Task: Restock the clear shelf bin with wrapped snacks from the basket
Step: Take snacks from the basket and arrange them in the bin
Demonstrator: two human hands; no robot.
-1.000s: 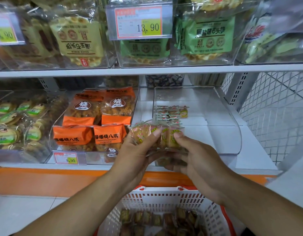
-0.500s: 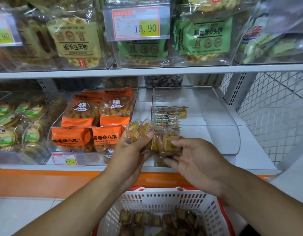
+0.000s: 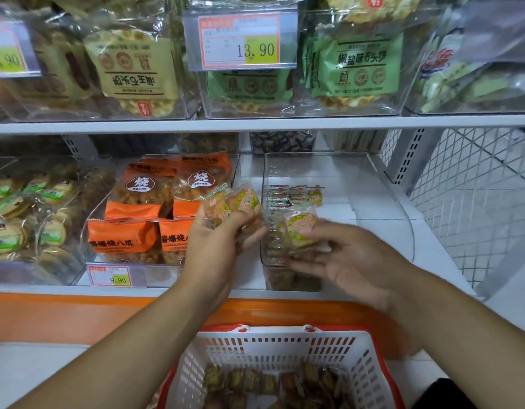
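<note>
Since a second ago the two hands have drawn apart and split the bunch of snacks they held together: the left hand [image 3: 217, 246] has lifted its share [image 3: 231, 203] up beside the orange packets [image 3: 143, 214], fingers curled round it, while the right hand [image 3: 352, 261] pinches one round wrapped snack [image 3: 301, 225] at the front left corner of the clear shelf bin [image 3: 382, 214]. The bin stands on a white shelf [image 3: 432, 252] with a wire-mesh panel [image 3: 476, 196] to its right; a small row of wrapped snacks [image 3: 293, 196] lies deep inside it. The neighbouring clear bin holds the orange packets above a 9.90 price tag [image 3: 112, 276]. Below, the white basket [image 3: 273, 346] with red rim holds more wrapped snacks [image 3: 273, 385].
</note>
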